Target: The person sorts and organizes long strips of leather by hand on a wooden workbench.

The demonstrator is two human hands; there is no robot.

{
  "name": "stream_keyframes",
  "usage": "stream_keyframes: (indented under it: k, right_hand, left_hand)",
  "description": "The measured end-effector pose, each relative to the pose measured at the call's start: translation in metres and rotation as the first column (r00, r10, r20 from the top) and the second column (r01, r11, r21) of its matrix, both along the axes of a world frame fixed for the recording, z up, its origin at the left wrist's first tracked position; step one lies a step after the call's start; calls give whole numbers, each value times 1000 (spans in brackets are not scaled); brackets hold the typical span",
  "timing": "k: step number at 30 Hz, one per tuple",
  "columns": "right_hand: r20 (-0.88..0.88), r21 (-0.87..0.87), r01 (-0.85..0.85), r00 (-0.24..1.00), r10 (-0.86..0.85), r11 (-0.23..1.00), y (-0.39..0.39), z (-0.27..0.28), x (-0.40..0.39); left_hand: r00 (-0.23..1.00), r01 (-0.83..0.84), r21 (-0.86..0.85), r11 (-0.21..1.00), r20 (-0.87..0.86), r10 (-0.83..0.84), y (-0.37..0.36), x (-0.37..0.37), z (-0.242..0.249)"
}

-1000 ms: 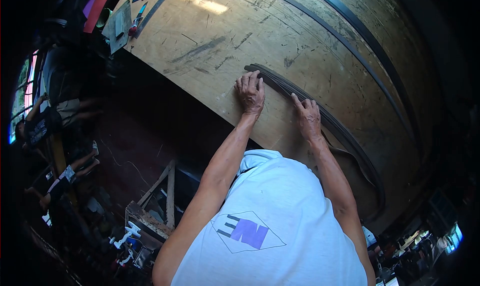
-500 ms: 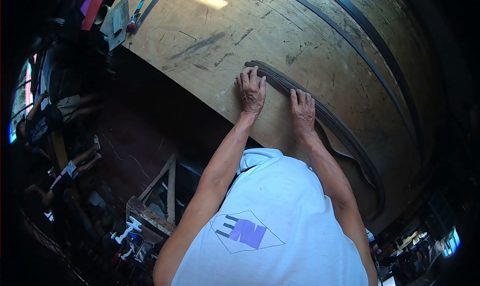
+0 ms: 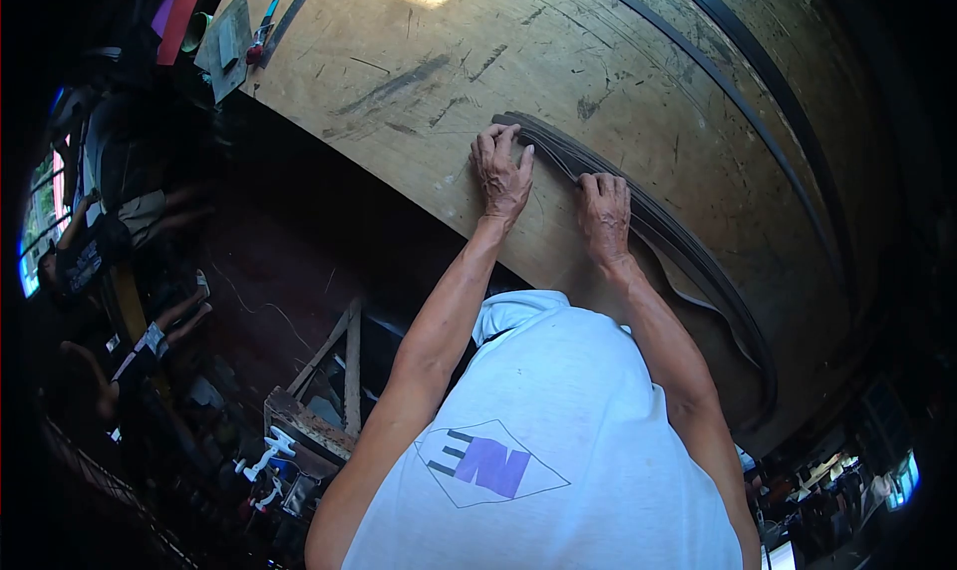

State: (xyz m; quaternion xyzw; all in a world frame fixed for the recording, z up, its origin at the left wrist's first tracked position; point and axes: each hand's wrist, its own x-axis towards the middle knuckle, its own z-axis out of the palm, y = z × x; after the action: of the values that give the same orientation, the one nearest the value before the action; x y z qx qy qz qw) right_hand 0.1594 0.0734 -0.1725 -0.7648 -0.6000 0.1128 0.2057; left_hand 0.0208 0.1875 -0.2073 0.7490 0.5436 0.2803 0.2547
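A bundle of long dark brown strips (image 3: pixel 663 217), leather-like in look, lies curved across the wooden worktable (image 3: pixel 419 141). My left hand (image 3: pixel 503 179) is at the bundle's far end, its fingers bent over the strip ends and the thumb lying apart. Farther along the near edge, my right hand (image 3: pixel 604 213) has its fingers curled onto the strips. Between the two hands, a near-side strip bows slightly away from the others. One loose strip (image 3: pixel 688 296) sags out from the bundle beside my right forearm. The fingertips' undersides are hidden.
Two longer dark straps (image 3: pixel 733 93) run along the table's far side. A knife with a red handle (image 3: pixel 256 51) and a flat metal plate (image 3: pixel 229 49) lie at the upper-left corner. A wooden frame (image 3: pixel 351 371) stands below the table edge. People (image 3: pixel 95 246) are at far left.
A near-side strip between my hands has bowed away from the bundle. My right-hand fingers have curled more. The whole view has shifted slightly.
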Motion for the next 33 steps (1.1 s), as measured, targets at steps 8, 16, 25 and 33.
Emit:
stream_keyframes:
  k: [8,16,25,33]
  right_hand:
    - [-22,-26,63,998,-63,998,10,2,2]
    - [124,-8,51,991,-49,999,10,-1,-1]
    - [255,-10,-69,964,69,998,3,0,1]
    - [194,18,-146,971,140,989,3,2,4]
  left_hand:
    - [998,-29,-28,999,57,31,2,0,0]
    - [992,-113,-71,991,45,116,5,7,3]
    - [999,6,-73,997,51,-2,0,-13,6]
    - [997,79,43,996,6,-79,-3,-25,1]
